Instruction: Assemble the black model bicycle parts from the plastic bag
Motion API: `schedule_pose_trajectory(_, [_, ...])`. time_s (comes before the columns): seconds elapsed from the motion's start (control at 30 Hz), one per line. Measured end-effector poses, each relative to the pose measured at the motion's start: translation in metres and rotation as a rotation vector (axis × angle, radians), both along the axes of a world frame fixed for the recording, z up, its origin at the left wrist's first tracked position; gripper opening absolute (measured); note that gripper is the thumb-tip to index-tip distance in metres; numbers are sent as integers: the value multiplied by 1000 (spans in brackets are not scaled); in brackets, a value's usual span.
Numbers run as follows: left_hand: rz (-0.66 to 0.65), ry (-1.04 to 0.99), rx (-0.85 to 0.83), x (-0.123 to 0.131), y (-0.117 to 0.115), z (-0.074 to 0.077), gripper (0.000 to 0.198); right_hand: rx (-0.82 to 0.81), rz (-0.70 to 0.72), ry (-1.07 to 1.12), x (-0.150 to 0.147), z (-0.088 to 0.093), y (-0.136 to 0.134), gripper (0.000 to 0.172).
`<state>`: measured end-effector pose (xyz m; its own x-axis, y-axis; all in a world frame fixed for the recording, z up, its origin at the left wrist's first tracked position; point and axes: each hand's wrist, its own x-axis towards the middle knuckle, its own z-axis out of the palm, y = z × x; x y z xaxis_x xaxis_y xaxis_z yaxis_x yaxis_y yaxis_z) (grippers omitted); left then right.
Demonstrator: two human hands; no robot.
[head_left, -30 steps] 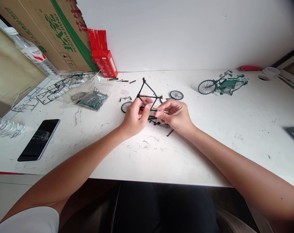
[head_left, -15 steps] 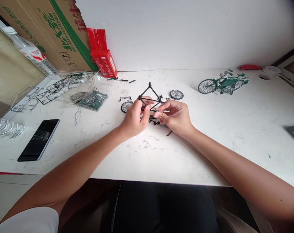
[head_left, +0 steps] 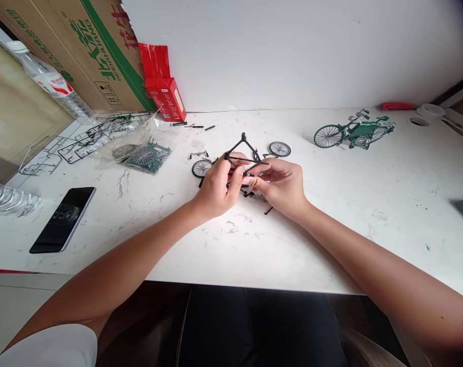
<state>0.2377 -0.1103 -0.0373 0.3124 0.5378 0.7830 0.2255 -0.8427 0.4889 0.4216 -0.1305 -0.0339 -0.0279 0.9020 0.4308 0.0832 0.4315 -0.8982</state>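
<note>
Between my two hands is a black model bicycle frame, raised above the table. My left hand is closed on its left side, thumb against a lower tube. With thumb and fingers, my right hand pinches the lower right of the frame; a small pale spot shows at the thumb tip, too small to name. Beneath and behind the hands lie a spoked wheel, another black wheel, a small handlebar and several black parts, partly hidden by my fingers.
An assembled green model bicycle stands at the right. On the left are a bag of green parts, black sprues, a phone and a bottle. Small tools lie before a red box. The table's front edge is near.
The bicycle frame has tilted and shifted slightly right, with both hands still on it. The whole view has moved a little.
</note>
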Motion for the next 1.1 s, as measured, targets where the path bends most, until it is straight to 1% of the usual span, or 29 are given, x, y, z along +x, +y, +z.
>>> schedule_pose_trajectory(0.17, [28, -23, -36, 1, 1, 5, 18, 55, -27, -21, 3, -3, 3, 45])
schedule_pose_trajectory(0.3, [35, -37, -97, -1, 5, 4, 17, 51, -56, -25, 5, -4, 4, 38])
schedule_pose_trajectory(0.37, [16, -61, -165, -3, 7, 2, 17, 34, -82, -13, 6, -4, 5, 35])
schedule_pose_trajectory(0.47, [-50, -93, -270, -4, 10, -4, 19, 10, -89, 22, 5, -2, 7, 34])
schedule_pose_trajectory(0.6, [-83, -77, -311, -4, 11, -8, 21, -1, -54, 70, 4, -1, 7, 33])
schedule_pose_trajectory(0.7, [-77, -40, -269, -4, 11, -7, 19, -20, -46, 83, 3, -1, 6, 33])
schedule_pose_trajectory(0.83, [7, 38, -110, -5, 12, -7, 15, -19, -51, 53, 3, -1, 5, 38])
schedule_pose_trajectory(0.93, [63, 71, -6, -5, 13, -10, 14, 22, -76, 19, 4, -3, 6, 36])
schedule_pose_trajectory(1.1, [118, 102, 38, -5, 14, -11, 18, 53, -102, -59, 4, -3, 4, 29])
